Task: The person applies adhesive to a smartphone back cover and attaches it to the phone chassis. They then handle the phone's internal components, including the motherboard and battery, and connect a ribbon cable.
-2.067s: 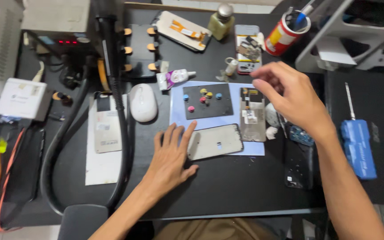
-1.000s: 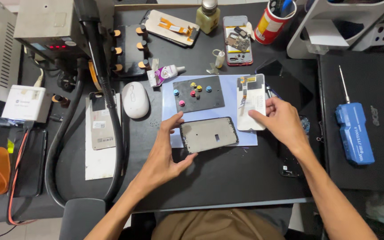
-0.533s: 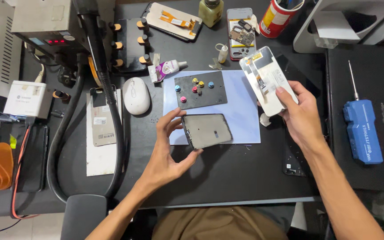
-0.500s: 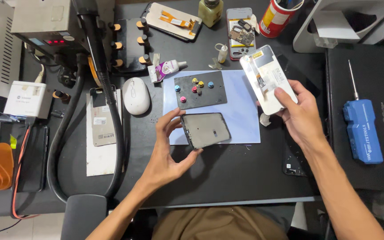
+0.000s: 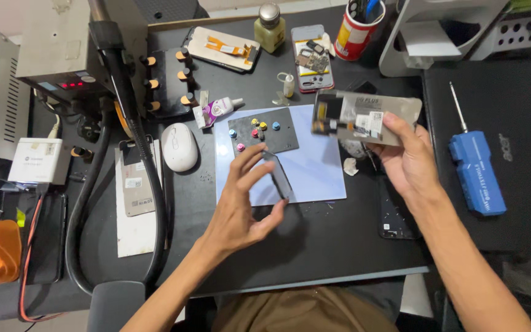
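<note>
My left hand holds a dark phone frame tilted up on its edge over the pale blue work mat. My right hand grips a flat grey display panel with a flex cable and stickers, raised above the right side of the mat. A small black magnetic pad with several coloured screws lies on the mat just beyond my left fingers.
A white mouse, a glue tube and a hot-air station hose sit at the left. Opened phones, a bottle and a red cup stand at the back. A blue electric screwdriver lies at the right.
My right hand picked the display panel off the mat and turned it sideways. My left hand lifted the phone frame from flat on the mat up onto its edge.
</note>
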